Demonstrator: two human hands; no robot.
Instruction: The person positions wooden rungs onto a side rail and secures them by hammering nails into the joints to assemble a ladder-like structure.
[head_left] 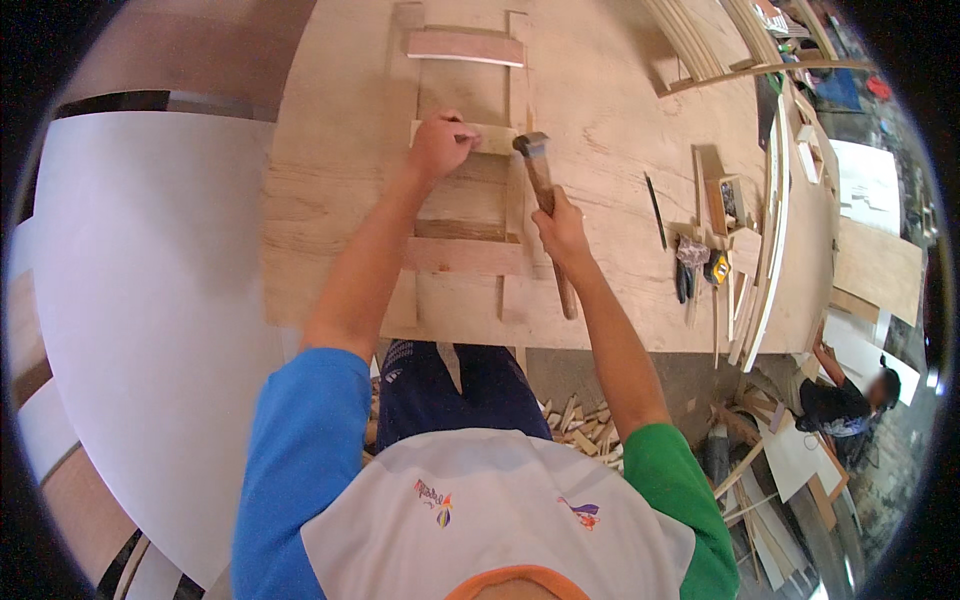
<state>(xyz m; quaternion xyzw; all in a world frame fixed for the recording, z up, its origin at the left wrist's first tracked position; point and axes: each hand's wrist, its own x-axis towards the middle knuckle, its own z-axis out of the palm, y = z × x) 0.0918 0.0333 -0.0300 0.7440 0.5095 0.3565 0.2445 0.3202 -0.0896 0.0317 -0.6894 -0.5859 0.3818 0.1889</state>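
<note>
A ladder-like wooden frame (516, 195) lies flat on the plywood tabletop, two long rails with crosspieces over them. My left hand (441, 147) rests at the left end of the middle crosspiece (494, 139). Its fingers are pinched together; whatever may be between them is too small to name. My right hand (564, 232) grips a claw hammer (542, 180) partway along its wooden handle. The hammer's metal head is by the right rail, near the right end of that crosspiece. Reddish crosspieces, an upper one (465, 47) and a lower one (464, 257), span the rails.
Right of the frame lie a dark pencil-like rod (656, 212), pliers (685, 281), a yellow-black tape measure (716, 267) and a small wooden box (724, 204). Long wood strips (776, 230) line the right edge. A white panel (150, 270) stands left. Another person (845, 405) is at far right.
</note>
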